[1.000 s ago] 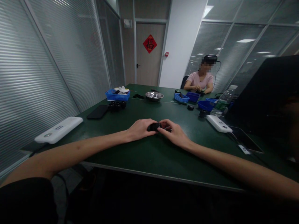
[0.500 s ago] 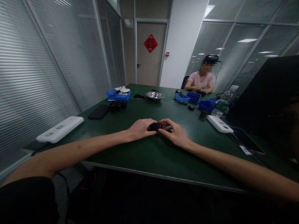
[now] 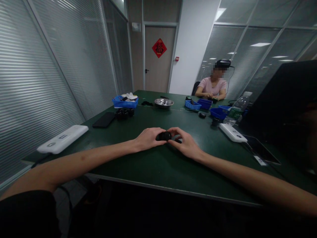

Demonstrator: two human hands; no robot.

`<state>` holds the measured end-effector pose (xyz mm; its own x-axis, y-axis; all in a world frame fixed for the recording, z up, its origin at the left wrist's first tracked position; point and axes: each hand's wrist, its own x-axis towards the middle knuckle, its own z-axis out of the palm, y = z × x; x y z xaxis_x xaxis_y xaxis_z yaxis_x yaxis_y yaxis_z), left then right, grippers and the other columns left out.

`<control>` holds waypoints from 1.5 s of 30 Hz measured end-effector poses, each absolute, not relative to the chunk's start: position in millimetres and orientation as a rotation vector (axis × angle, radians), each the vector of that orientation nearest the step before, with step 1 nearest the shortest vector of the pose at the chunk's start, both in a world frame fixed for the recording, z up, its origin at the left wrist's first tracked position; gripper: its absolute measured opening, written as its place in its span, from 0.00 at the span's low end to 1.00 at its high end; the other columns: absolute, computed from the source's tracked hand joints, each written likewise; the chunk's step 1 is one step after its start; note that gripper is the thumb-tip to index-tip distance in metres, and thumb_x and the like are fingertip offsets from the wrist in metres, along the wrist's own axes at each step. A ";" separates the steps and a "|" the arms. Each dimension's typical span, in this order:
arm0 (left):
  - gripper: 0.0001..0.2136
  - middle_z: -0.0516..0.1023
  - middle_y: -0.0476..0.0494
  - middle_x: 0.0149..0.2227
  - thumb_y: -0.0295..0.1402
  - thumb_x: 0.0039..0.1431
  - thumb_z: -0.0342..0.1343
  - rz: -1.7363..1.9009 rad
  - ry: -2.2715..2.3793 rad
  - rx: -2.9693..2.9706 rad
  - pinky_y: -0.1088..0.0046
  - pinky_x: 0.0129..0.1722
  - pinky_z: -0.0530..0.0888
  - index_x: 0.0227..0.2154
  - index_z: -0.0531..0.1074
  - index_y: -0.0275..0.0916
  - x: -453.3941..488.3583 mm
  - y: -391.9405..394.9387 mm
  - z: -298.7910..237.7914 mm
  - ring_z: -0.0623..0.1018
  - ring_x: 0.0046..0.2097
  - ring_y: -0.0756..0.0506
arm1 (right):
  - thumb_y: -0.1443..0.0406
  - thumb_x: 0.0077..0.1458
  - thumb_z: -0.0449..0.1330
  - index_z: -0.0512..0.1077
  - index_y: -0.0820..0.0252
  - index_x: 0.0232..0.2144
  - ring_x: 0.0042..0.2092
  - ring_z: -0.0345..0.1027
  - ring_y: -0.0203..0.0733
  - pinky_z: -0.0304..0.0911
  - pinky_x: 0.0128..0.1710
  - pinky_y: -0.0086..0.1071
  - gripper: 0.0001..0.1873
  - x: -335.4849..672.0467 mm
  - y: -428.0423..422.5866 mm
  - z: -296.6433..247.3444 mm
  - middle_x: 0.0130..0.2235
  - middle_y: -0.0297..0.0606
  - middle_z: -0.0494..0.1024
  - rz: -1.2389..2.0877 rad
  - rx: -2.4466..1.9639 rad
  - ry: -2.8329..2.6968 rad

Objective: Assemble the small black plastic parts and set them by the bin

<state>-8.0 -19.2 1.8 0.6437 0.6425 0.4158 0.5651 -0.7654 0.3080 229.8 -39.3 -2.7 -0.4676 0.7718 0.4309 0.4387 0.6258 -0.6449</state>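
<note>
Between my two hands, just above or on the green tabletop (image 3: pixel 158 168), is a small black cylindrical part (image 3: pixel 165 136) lying roughly sideways. My left hand (image 3: pixel 148 138) is closed around its left end, fingers over the back and thumb along the near side. The fingertips and thumb of my right hand (image 3: pixel 187 142) curl about its right end in a pinch. Another dark bit (image 3: pixel 178 141) shows under the right hand, too shaded to name. Most of the part's left side is hidden by my left hand.
Farther back stand a metal bowl (image 3: pixel 163 100), a filled blue basket (image 3: pixel 125 103), black round parts (image 3: pixel 124 113) and blue bins (image 3: pixel 218 114). A bottle (image 3: pixel 236 109), white power bank (image 3: pixel 232 133) and dark monitor (image 3: pixel 279 99) are rightward. A person (image 3: pixel 213 86) sits across the table.
The view has tilted very slightly. Both hands keep nearly the same place on the black cylindrical part, whose right end now faces a little more toward me.
</note>
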 end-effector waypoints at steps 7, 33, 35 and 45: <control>0.19 0.81 0.41 0.50 0.39 0.63 0.64 0.798 1.027 2.718 0.67 0.46 0.75 0.53 0.74 0.38 -8.6 -18.9 1.7 0.80 0.48 0.41 | 0.57 0.64 0.62 0.71 0.55 0.53 0.47 0.75 0.46 0.71 0.47 0.43 0.17 228.9 -39.1 -2.4 0.46 0.40 0.79 0.575 -1.066 -2.069; 0.20 0.80 0.39 0.51 0.39 0.64 0.63 0.787 1.044 2.795 0.64 0.49 0.75 0.56 0.72 0.37 -7.9 -20.0 2.5 0.80 0.50 0.40 | 0.56 0.63 0.63 0.70 0.53 0.55 0.50 0.73 0.47 0.71 0.47 0.42 0.20 227.6 -40.0 -2.0 0.50 0.41 0.78 0.563 -1.032 -2.071; 0.20 0.80 0.39 0.50 0.40 0.64 0.63 0.781 1.049 2.798 0.64 0.49 0.75 0.56 0.72 0.37 -8.3 -20.2 2.6 0.80 0.50 0.40 | 0.55 0.64 0.62 0.71 0.54 0.53 0.47 0.74 0.46 0.71 0.46 0.42 0.18 227.7 -39.6 -2.2 0.46 0.40 0.79 0.561 -1.074 -2.066; 0.19 0.80 0.40 0.50 0.40 0.65 0.62 0.774 1.027 2.780 0.65 0.48 0.75 0.55 0.73 0.39 -8.7 -19.7 2.6 0.80 0.50 0.40 | 0.61 0.61 0.65 0.71 0.53 0.54 0.53 0.71 0.49 0.72 0.47 0.43 0.20 229.6 -39.4 -3.6 0.53 0.41 0.76 0.544 -0.948 -2.110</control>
<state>-8.7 -19.7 2.6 0.6478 0.6277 0.4317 0.5880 -0.7723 0.2405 229.6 -39.4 -3.6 -0.4471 0.7683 0.4579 0.4511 0.6358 -0.6263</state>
